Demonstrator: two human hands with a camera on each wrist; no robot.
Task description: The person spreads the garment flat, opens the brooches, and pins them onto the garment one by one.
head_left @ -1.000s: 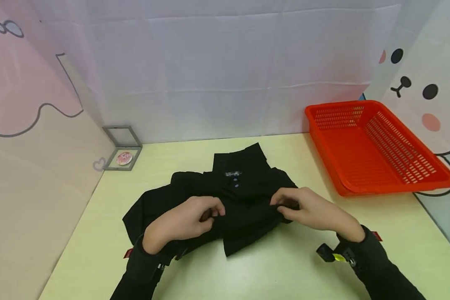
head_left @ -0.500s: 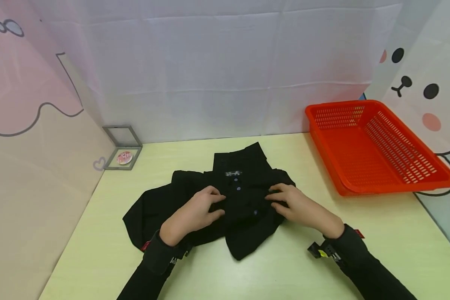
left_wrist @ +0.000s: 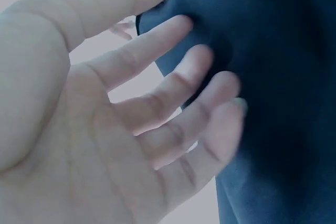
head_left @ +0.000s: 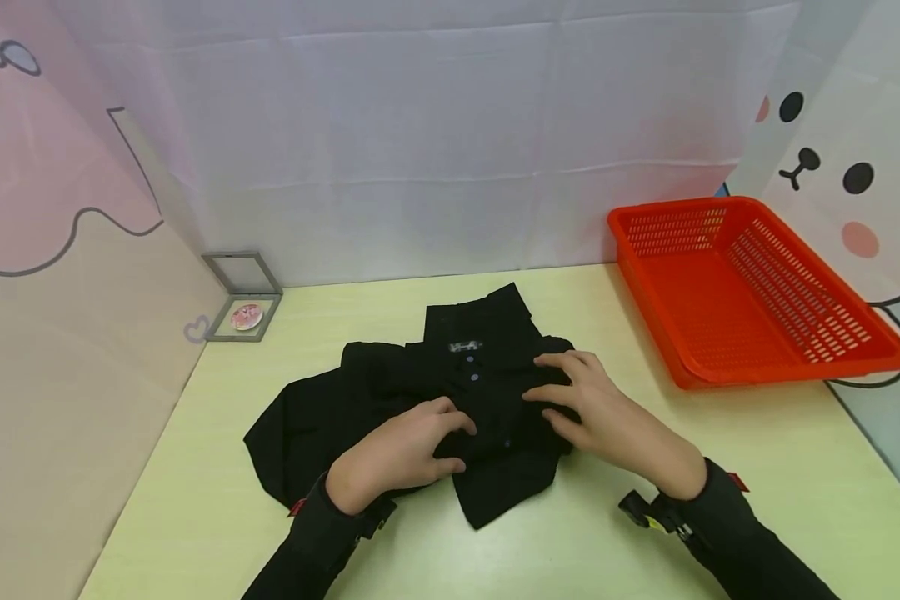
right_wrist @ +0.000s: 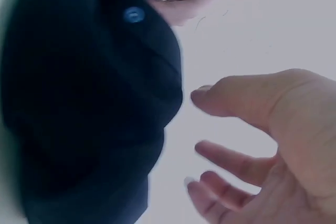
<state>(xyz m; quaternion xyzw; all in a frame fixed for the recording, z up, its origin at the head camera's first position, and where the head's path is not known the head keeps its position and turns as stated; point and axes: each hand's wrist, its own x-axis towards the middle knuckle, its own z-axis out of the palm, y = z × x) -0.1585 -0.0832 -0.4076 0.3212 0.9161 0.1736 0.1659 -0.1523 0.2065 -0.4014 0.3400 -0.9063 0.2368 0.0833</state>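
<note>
A black shirt (head_left: 487, 425) with small buttons and a stand-up collar lies on the table, its left sleeve part folded and rumpled. My left hand (head_left: 405, 454) is over the lower middle of the shirt, fingers loosely bent; in the left wrist view the fingertips (left_wrist: 223, 85) are at the dark cloth, and contact is hard to tell. My right hand (head_left: 607, 417) hovers at the shirt's right edge with fingers spread. In the right wrist view the thumb and fingers (right_wrist: 231, 95) stand apart from the cloth, holding nothing. A button (right_wrist: 134, 14) shows there.
A red plastic basket (head_left: 678, 358) stands at the right back of the pale table (head_left: 570, 542). A small grey hinged case (head_left: 243, 321) with a round pink item is at the left back. Cloth-covered walls (head_left: 420, 167) border the table.
My right hand has let go of the shirt's right side and spread its fingers. My left hand has moved right and a little nearer. The shirt's front lies flatter, with a lower button showing.
</note>
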